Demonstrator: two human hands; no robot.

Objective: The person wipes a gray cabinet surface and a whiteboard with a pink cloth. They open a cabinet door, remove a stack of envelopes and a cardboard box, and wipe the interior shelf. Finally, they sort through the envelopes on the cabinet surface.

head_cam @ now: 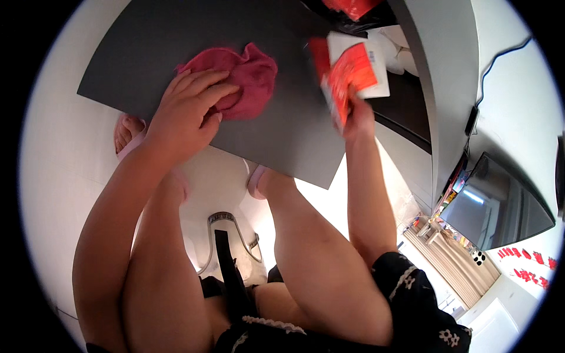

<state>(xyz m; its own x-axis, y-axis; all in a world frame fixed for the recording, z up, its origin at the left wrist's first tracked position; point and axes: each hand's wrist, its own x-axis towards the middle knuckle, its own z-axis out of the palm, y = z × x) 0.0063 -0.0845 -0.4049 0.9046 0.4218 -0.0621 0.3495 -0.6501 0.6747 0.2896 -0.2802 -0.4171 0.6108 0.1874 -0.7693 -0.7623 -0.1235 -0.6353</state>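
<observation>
On the dark grey tabletop (291,132) lies a crumpled pink cloth (256,84). My left hand (190,106) is over its near left side, fingers bent onto the fabric and thumb at the lower edge. To the right, my right hand (357,117) grips a red-orange packet or folder (346,73), blurred and raised near the table's right side. A white flat box (377,86) shows just behind the packet. Whether it is held together with the packet cannot be told. Part of a darker red item (318,55) shows left of the box.
Black and red plastic bags (353,9) lie at the far right of the table. White rounded items (401,50) sit in a dark recess (401,103) beside a grey panel (450,88). Below are my legs and a metal-framed chair (220,216). A television (499,203) stands at right.
</observation>
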